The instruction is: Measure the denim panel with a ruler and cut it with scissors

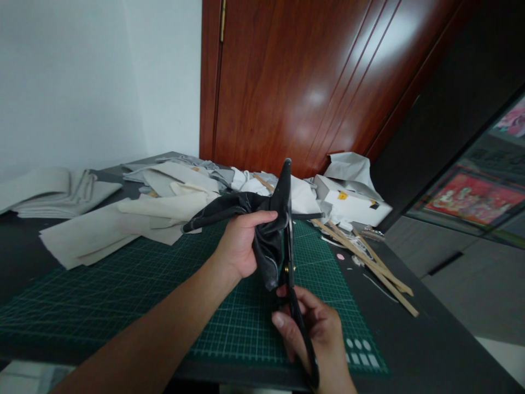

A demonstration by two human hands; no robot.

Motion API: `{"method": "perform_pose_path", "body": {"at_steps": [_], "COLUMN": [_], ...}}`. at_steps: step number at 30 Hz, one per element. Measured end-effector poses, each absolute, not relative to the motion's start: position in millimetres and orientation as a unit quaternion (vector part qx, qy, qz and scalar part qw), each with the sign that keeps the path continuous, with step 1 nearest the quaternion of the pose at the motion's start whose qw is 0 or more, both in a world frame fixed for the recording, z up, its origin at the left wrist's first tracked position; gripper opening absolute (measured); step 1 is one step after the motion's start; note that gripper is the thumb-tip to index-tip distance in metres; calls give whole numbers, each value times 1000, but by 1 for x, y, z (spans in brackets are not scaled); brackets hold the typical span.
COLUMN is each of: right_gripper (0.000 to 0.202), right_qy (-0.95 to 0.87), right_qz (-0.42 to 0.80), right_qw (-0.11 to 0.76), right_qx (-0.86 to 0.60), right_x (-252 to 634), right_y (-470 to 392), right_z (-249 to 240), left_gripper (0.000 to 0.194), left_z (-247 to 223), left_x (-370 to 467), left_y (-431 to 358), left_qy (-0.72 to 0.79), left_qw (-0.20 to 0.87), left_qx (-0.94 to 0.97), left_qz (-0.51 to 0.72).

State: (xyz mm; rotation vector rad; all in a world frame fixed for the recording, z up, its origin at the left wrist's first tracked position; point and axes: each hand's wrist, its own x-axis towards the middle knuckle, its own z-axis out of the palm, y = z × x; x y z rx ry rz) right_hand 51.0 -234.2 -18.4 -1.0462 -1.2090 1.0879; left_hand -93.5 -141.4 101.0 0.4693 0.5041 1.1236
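A reddish-brown wooden door stood behind a dark tabletop that bore a green gridded cutting mat and pale cloth pieces. Above the mat, the left hand gripped bunched black fabric, close beside the right hand, closed around black scissors.

The single view is taken from the person's head, looking forward and downward over the green mat. It is rather near to the left hand and the right hand (both are around the middle and lower part), and it reaches further, to the brown door behind.
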Motion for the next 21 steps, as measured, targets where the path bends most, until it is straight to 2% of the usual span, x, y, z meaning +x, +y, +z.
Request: {"method": "perform_pose_path", "body": {"at_steps": [4, 10, 21], "right_gripper": [43, 45, 45], "right_qy": [-495, -500, -488], "right_qz": [472, 476, 482], "right_qw": [572, 576, 584], "right_qx": [-453, -437, -435], "right_x": [47, 45, 49], "right_y": [-239, -239, -237], "right_z": [-12, -10, -2], "left_gripper": [17, 5, 12], "left_z": [101, 96, 89], "left_x": [-91, -84, -82], "left_y": [-142, -148, -151], "left_qy": [239, 247, 239], "left_qw": [772, 727, 741], "left_qx": [215, 226, 271], "left_qz": [549, 600, 567]}}
